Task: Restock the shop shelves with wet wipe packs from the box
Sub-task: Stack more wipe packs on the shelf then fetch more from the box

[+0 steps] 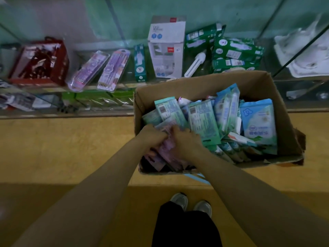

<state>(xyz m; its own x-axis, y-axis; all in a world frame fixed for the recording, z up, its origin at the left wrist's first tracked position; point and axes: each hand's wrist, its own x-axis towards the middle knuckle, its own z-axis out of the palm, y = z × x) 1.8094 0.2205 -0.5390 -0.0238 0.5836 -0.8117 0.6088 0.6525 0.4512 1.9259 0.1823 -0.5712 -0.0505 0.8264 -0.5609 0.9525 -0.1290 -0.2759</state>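
Legible writing: none confirmed. The tall white carton (166,47) on the glass shelf (130,75), well beyond the grips, carries small red logo patches and grey lettering, too blurred to read. The print and barcode panels on the packs are likewise unreadable.

Left grip (154,138): forearm bare and extended forward, fingers curled down and clenched on the purple soft-film wet wipe packs (167,150).

Right grip (183,139): forearm bare and angled inward, touching the left grip, fingers closed over the same purple packs.

Location of task items: the purple packs sit under both grips, in the near-left corner of the open brown cardboard box (267,90). The box stands on the yellow wooden floor (71,148). To the right of the grips the box is filled with teal-green wet wipe packs (203,120) and a pale blue and white wet wipe pack (258,118).

Shelf stock beyond the grips:
- Green cartons (236,50) and a loose white tube lamp (195,64), to the right.
- A small teal carton (140,63), directly ahead.
- Two purple pencil blister packs (99,70) and a red box (39,63), to the left.

Behind the grips: grey shoes (179,200) and black trousers (187,227).
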